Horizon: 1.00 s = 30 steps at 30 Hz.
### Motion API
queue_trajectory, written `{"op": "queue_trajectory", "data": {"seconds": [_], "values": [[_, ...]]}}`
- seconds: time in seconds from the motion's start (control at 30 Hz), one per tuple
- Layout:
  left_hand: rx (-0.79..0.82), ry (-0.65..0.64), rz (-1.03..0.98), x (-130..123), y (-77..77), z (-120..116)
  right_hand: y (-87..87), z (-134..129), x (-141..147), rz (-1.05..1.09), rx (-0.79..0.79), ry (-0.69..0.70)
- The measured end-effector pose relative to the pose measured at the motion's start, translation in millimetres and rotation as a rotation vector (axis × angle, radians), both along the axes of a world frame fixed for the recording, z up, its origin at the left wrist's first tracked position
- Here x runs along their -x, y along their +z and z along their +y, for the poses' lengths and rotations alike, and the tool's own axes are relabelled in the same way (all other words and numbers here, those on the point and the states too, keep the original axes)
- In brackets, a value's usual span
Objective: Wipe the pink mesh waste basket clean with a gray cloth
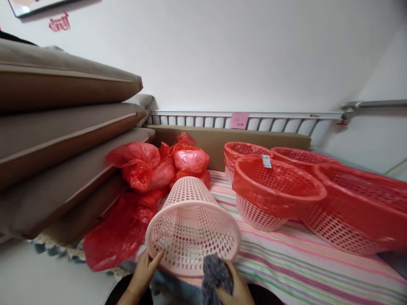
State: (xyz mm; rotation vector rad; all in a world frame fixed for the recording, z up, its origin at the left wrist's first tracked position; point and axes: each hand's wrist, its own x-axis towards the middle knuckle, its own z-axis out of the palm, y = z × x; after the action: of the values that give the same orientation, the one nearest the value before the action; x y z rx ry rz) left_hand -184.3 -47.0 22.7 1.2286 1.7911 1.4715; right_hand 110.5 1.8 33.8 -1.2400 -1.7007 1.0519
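A pink perforated plastic basket (190, 195) lies on its side on the striped cloth, its round mouth facing me. My left hand (144, 267) grips the lower left of its rim, thumb toward the inside. In my right hand (234, 286) is a bunched grey fuzzy cloth (216, 275), held at the basket's lower right rim. Whether the cloth touches the rim I cannot tell. Just left of the basket lies a loose red plastic bag (116, 231).
Several pink baskets lined with red bags (276, 182) stand at the right. Knotted, filled red bags (190, 161) sit behind the basket. Thick grey-brown cushions (70, 127) are stacked at the left. A radiator (197, 119) runs along the back wall. Striped cloth (286, 267) covers the surface.
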Motion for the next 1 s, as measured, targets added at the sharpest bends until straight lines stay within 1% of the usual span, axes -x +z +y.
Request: {"op": "queue_trajectory", "data": {"seconds": [0.1, 0.17, 0.23, 0.33, 0.43, 0.5, 0.57, 0.63, 0.7, 0.77, 0.83, 0.9, 0.93, 1.0], "values": [[0.017, 0.035, -0.106, 15.9, -0.8, -1.7, 11.1, 35.3, 48.9, -0.281, -0.204, -0.023], [0.065, 0.049, -0.163, 21.3, -2.5, -0.1, 14.8, 58.2, 77.3, -0.476, -0.334, -0.021], [0.113, 0.057, -0.217, 21.2, -4.9, 1.5, 11.9, 74.4, 99.9, -0.657, -0.43, 0.017], [0.112, 0.085, -0.275, 14.0, -6.4, 2.1, 1.2, 81.3, 118.7, -0.852, -0.51, 0.096], [0.061, 0.082, -0.295, 5.3, -4.6, 2.0, -2.6, 76.3, 117.0, -0.94, -0.55, 0.13], [0.025, 0.044, -0.28, -1.0, -4.1, 3.3, 0.8, 74.3, 106.1, -0.973, -0.542, 0.137], [-0.011, 0.014, -0.264, -10.0, -6.9, 5.9, 6.4, 76.0, 90.4, -0.976, -0.514, 0.128], [-0.03, 0.002, -0.279, -22.9, -13.9, 8.5, 11.4, 81.6, 74.4, -0.908, -0.491, 0.097], [-0.028, -0.017, -0.329, -38.4, -23.5, 10.7, 14.6, 90.8, 62.9, -0.783, -0.491, 0.065], [0.036, -0.067, -0.405, -52.2, -32.4, 13.0, 14.6, 103.3, 60.0, -0.661, -0.509, 0.027], [0.145, -0.127, -0.462, -58.8, -35.9, 16.0, 10.1, 117.4, 66.4, -0.608, -0.536, -0.028], [0.178, -0.179, -0.434, -55.3, -30.9, 20.3, 0.9, 130.8, 78.9, -0.659, -0.545, -0.096], [0.146, -0.198, -0.383, -50.2, -25.2, 23.3, -5.0, 136.6, 85.7, -0.716, -0.544, -0.118], [0.027, -0.221, -0.253, -36.9, -10.7, 32.1, -17.0, 145.8, 97.4, -0.842, -0.538, -0.135]]}}
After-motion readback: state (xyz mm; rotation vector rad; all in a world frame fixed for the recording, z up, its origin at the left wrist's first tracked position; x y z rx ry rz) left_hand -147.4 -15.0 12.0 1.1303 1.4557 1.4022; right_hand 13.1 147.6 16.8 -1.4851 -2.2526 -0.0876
